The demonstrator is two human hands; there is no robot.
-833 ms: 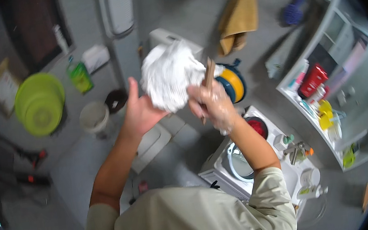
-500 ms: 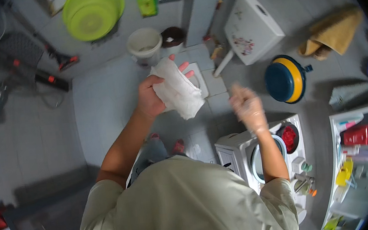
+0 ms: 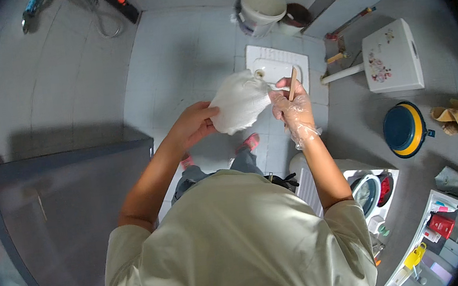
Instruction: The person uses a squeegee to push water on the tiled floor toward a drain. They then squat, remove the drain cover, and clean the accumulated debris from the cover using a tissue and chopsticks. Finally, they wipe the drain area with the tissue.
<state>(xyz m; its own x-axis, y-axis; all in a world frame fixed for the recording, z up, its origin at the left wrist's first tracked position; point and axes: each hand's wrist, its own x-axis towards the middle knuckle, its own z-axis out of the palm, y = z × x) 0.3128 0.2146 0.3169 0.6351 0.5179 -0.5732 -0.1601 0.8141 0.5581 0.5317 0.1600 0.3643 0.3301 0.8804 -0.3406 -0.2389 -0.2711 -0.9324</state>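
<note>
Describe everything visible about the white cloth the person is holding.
The white cloth is a soft, crumpled bundle, seemingly fabric or thick paper towel, with folds and a faintly textured surface. It hangs in the air at chest height above the tiled floor. The left hand grips its lower left edge; the right hand, covered by a clear plastic glove and holding a thin wooden stick, touches its right side.

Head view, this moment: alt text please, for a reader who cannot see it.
Seen from above, a person in a pale shirt holds a white cloth in the left hand, while the right hand, in a clear plastic glove, grips a thin wooden stick beside it. Below lie a grey tiled floor, a white bucket and a blue pot.
</note>
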